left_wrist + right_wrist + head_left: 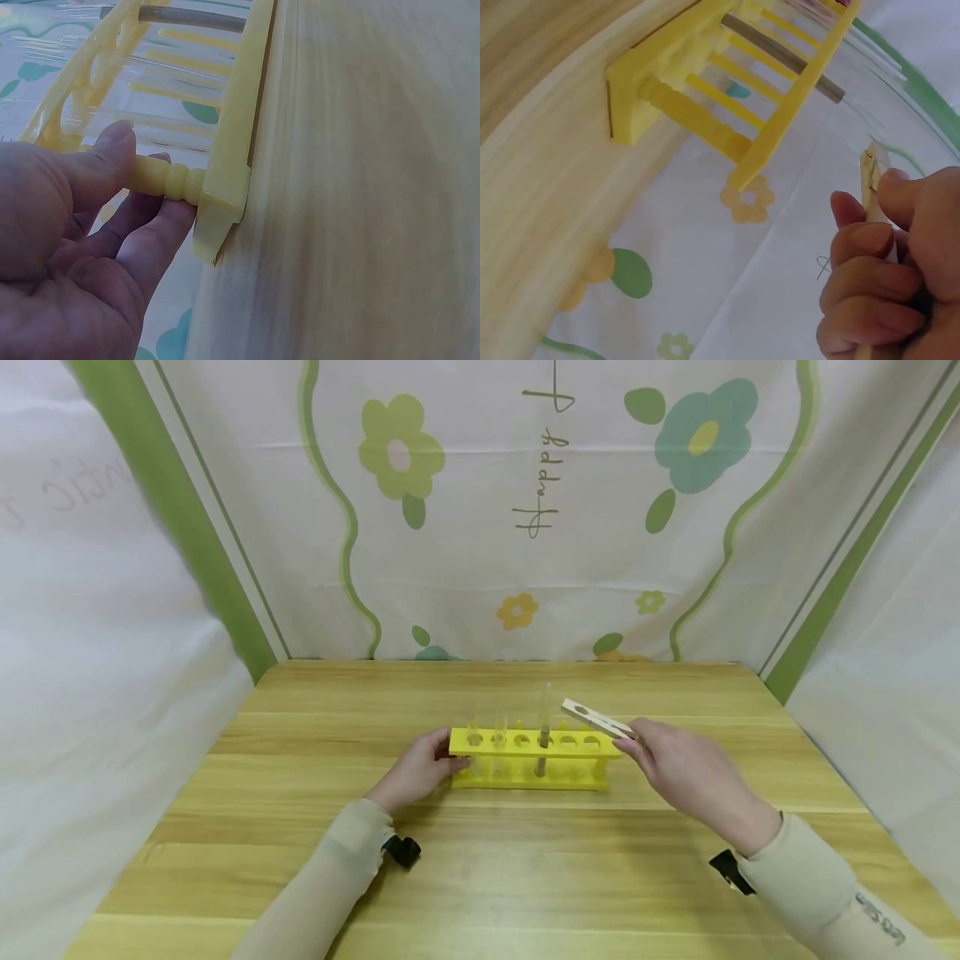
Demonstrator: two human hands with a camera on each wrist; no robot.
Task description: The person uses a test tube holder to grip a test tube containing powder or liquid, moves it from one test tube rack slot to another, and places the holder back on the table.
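A yellow test tube rack (532, 783) stands on the table. My left hand (416, 772) grips its left end post (161, 176) between thumb and fingers. Two clear test tubes, one of them a tube (499, 760) in the second hole, sit at the rack's left end and look empty. Further right, a taller-standing test tube (543, 739) has grey-brown contents in its lower part. With fingers curled, my right hand (690, 777) holds a wooden test tube holder (596, 718). The holder's tip is just right of the filled tube's upper part; whether they touch I cannot tell.
The wood-grain table (487, 877) extends around the rack. A white cloth with printed flowers (465, 552) hangs behind the table, and white cloth sides (112, 652) stand left and right. Several rack holes on the right hold no tubes.
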